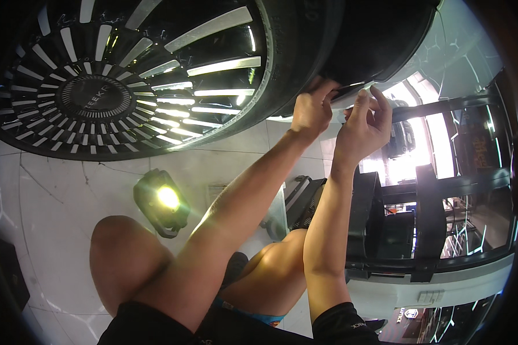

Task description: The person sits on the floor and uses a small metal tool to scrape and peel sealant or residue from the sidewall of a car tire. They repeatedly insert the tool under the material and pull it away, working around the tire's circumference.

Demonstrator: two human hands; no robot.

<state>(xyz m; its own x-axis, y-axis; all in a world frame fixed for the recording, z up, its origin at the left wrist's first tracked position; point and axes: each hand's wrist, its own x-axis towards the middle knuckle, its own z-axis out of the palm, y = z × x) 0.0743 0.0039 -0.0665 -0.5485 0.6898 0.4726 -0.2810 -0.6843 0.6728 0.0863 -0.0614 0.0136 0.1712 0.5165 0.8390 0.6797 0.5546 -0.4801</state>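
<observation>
A car wheel [98, 98] with a black and silver spoked rim fills the upper left. Behind its tyre [296, 52], a dark wheel arch [374, 40] meets the pale car body [460, 40]. My left hand [312, 109] is at the arch's lower edge, fingers curled in, their tips partly in shadow. Close beside it on the right, my right hand [364, 122] is raised with bent fingers and the thumb drawn toward them. A thin bright line [351, 85] runs along the edge between the hands. Whatever either hand pinches is too small or hidden to name.
A lit work lamp [160, 201] stands on the pale tiled floor [57, 195] below the wheel. My bent knees [124, 253] are under my arms. Black framework [426, 213] with bright openings stands at right, and a dark slotted object [306, 201] lies behind my right forearm.
</observation>
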